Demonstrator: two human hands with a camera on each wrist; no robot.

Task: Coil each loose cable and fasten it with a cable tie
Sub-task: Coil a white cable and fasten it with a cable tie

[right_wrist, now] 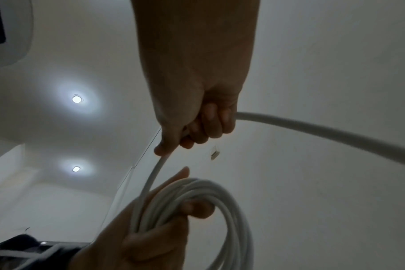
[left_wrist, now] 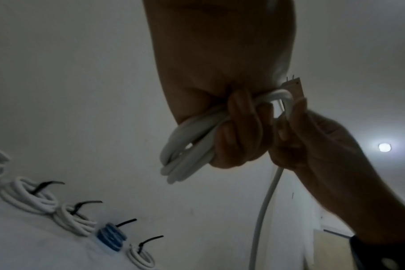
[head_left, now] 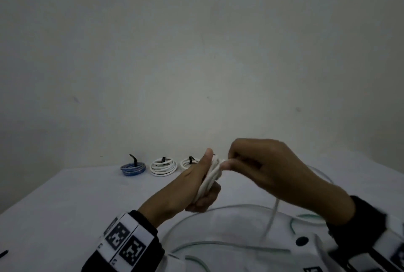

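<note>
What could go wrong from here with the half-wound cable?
1. The left hand grips several loops of the coil with no tie on it; loosening the grip would probably let them spring apart.
2. The loose tail runs from the right hand down to the table among greenish cables; pulling in more could snag or drag them.
3. No spare tie is visible, so one hand may have to let go to find one.
</note>
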